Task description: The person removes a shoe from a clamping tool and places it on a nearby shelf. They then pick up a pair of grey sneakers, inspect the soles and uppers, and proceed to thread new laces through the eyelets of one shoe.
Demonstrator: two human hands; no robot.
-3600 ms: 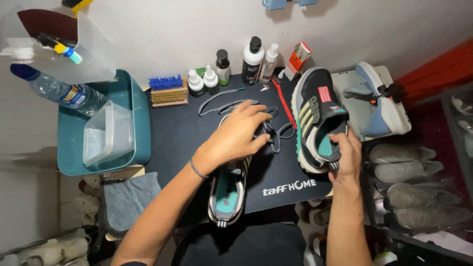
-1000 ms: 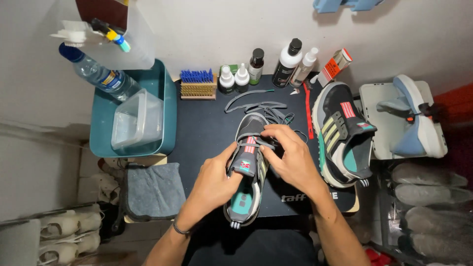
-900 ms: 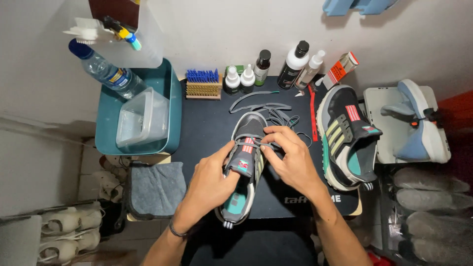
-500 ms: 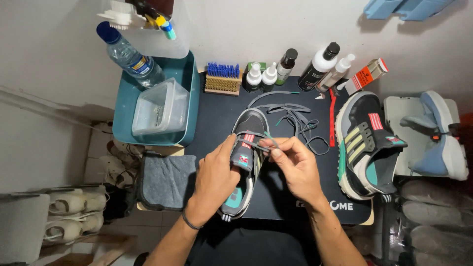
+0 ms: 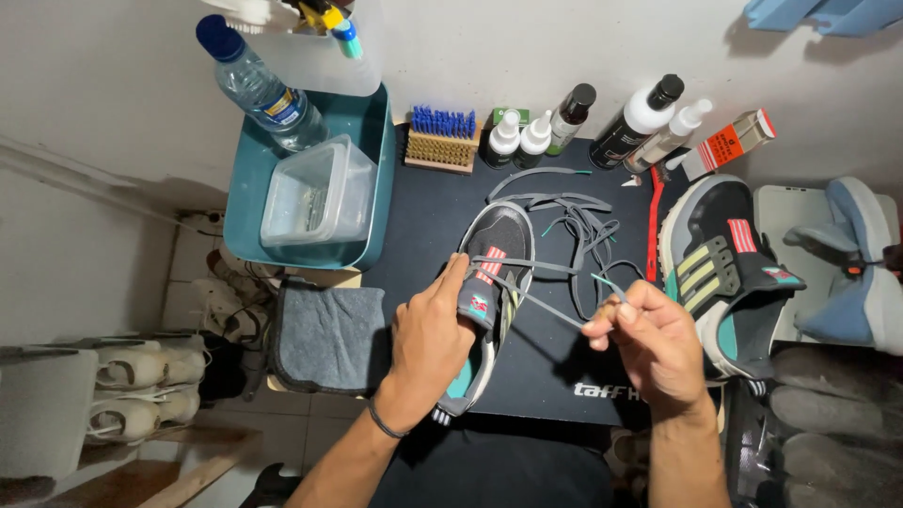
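In the head view, the shoe lies on the dark mat of the desk, directly in front of you, with its long axis running from the toe far from you to the heel near your body, a little tilted to the left at the heel. Your left hand is the nearer one to it: it rests against the left side of the shoe, the fingers almost straight and close together, pressing the tongue and the side so that the shoe stays in place. Your right hand is to the right of the shoe and apart from it; its fingers are pinched narrow on the grey lace, which goes from your fingertips to the left and slightly away from you, taut across the eyelets. So the lace runs nearly across the long axis of the shoe, and the pull is towards your right. More loose lace lies in loops on the mat beyond the shoe. The second shoe lies to the right of your right hand, near but not touching it. Behind the mat stand a brush and several bottles; at the left is a teal tray with a clear box.
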